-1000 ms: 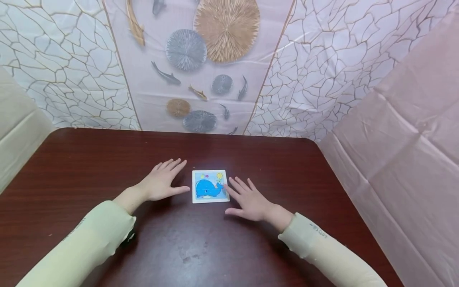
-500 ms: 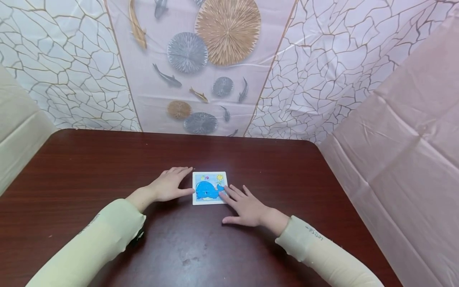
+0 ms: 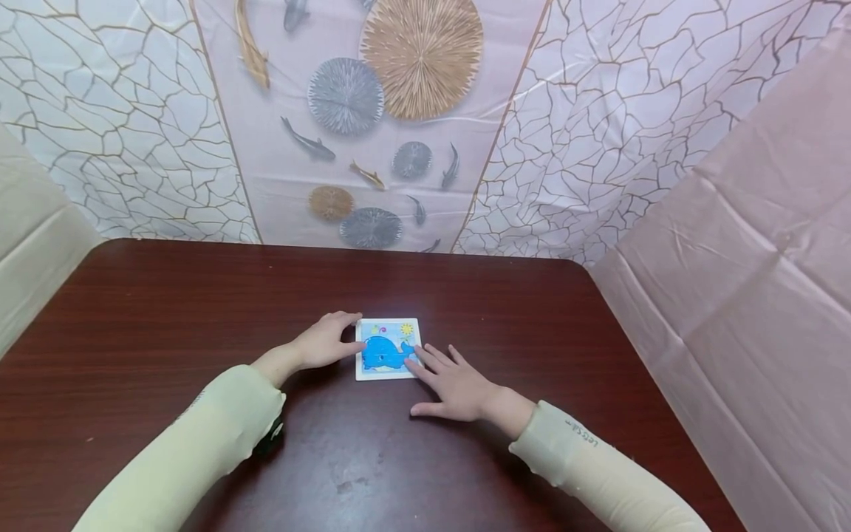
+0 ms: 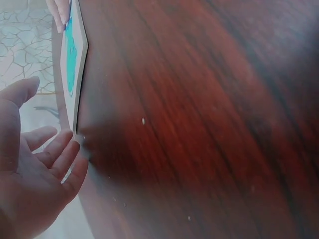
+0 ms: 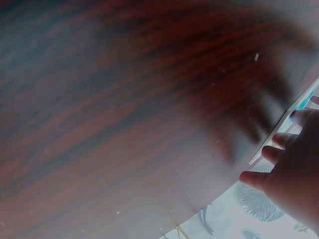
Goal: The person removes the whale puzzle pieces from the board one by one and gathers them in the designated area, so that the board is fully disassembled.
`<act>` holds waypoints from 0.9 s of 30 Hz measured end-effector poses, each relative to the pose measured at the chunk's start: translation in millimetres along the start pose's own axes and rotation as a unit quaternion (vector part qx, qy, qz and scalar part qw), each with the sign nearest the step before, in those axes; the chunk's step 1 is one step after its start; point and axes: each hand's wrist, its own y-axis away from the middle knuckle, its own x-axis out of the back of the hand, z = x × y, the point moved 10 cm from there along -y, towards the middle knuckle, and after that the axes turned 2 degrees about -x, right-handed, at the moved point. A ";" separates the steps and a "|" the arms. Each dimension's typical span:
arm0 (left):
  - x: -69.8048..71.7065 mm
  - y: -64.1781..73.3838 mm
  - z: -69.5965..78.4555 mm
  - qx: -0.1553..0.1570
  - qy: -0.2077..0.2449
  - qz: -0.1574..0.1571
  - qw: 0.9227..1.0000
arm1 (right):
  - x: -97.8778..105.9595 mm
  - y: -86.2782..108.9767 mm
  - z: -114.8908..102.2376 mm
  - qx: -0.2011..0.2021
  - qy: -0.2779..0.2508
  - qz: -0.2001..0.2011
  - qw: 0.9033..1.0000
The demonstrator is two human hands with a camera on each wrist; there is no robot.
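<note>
A small square whale picture puzzle point(image 3: 384, 356) with a white border, a blue whale and a yellow sun lies flat at the middle of the table. My left hand point(image 3: 324, 343) is at its left side, thumb reaching over the border and the other fingers near the upper left corner. In the left wrist view those fingers are loosely bent, with the board's pale edge point(image 4: 76, 112) just past them. From the right, my right hand point(image 3: 460, 386) spreads its fingers, the foremost overlapping the whale's tail. The right wrist view has its fingers point(image 5: 256, 179) along the board's edge.
The dark red-brown wooden table point(image 3: 186, 295) reaches back to a patterned cloth backdrop point(image 3: 279, 214). Pale pink cloth point(image 3: 744, 244) hangs along the right side, and another sheet point(image 3: 33, 236) closes off the left.
My left hand has moved right, from beside the puzzle to its left border, its fingers drawing closer together. My right hand has shifted slightly left and down over the right edge.
</note>
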 end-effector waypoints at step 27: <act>0.1 -11.5 -3.9 0.034 0.002 -0.003 0.999 | 3.1 0.4 -1.4 0.002 -0.006 -0.001 1.000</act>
